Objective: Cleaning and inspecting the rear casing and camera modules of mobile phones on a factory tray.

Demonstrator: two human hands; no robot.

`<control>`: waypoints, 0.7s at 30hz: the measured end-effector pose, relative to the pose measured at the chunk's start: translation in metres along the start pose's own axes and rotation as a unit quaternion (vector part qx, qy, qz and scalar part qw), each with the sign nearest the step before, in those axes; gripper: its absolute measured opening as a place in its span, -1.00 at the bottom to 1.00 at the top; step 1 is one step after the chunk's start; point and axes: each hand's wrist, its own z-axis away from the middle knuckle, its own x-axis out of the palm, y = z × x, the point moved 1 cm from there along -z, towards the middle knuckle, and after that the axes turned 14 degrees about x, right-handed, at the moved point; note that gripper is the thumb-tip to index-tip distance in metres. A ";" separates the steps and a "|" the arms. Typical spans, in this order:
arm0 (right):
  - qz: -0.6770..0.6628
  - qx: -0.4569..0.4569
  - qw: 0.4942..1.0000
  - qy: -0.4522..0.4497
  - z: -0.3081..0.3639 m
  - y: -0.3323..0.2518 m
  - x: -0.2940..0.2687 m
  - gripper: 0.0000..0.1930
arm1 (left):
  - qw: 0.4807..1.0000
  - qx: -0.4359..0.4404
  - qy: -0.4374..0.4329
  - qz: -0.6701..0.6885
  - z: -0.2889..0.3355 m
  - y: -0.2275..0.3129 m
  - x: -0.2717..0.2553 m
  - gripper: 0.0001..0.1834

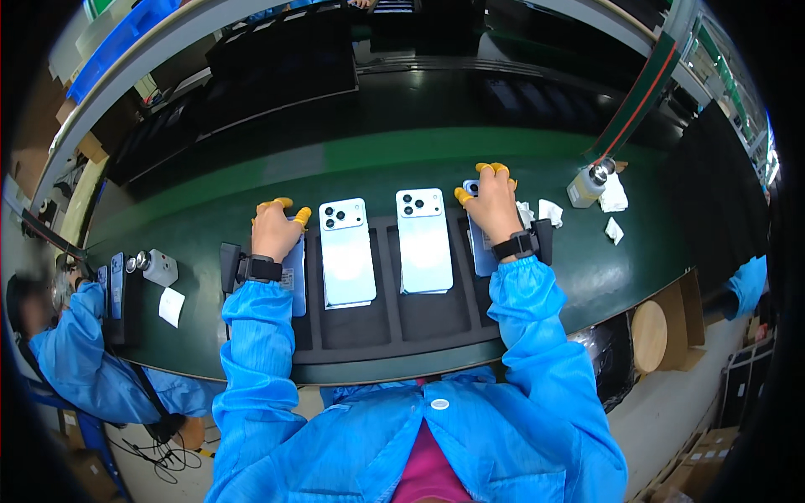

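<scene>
A black foam tray (pixel 355 329) with several slots lies in front of me. Two pale blue smartphones (pixel 347 256) rest back up in its middle slots, the other smartphone (pixel 424 243) being on the right; a second edge peeks out below each. My left hand (pixel 279 230), with yellow finger cots, grips the upper part of a bluish smartphone (pixel 299 281) at the tray's left end. At the right end, my right hand (pixel 493 208), also in yellow finger cots, holds another bluish smartphone (pixel 481 251) by its upper edges. Both phones are partly hidden by my hands and wrists.
To the right on the green table (pixel 604 277) stand a pump bottle (pixel 585 186) and crumpled white wipes (pixel 549 213). Leftward are another bottle (pixel 159 268), a white wipe (pixel 171 307) and a co-worker's sleeve (pixel 80 335). A metal post (pixel 641 92) rises at the right.
</scene>
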 end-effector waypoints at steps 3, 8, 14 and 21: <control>-0.041 -0.019 0.997 0.061 -0.007 0.009 -0.009 -0.48 | 0.999 0.044 0.015 -0.011 0.002 0.012 -0.003 -0.50; -0.098 -0.066 0.990 -0.072 0.021 0.005 -0.072 -0.73 | 0.993 0.061 0.103 0.020 -0.006 -0.009 -0.002 -0.54; 0.046 -0.246 0.955 -0.159 0.084 0.021 -0.067 -0.81 | 0.949 0.138 0.238 -0.152 -0.005 0.006 0.004 -0.59; -0.084 -0.169 0.947 -0.258 0.060 0.037 -0.063 -0.88 | 0.862 0.497 0.052 0.084 0.062 0.134 0.030 -0.53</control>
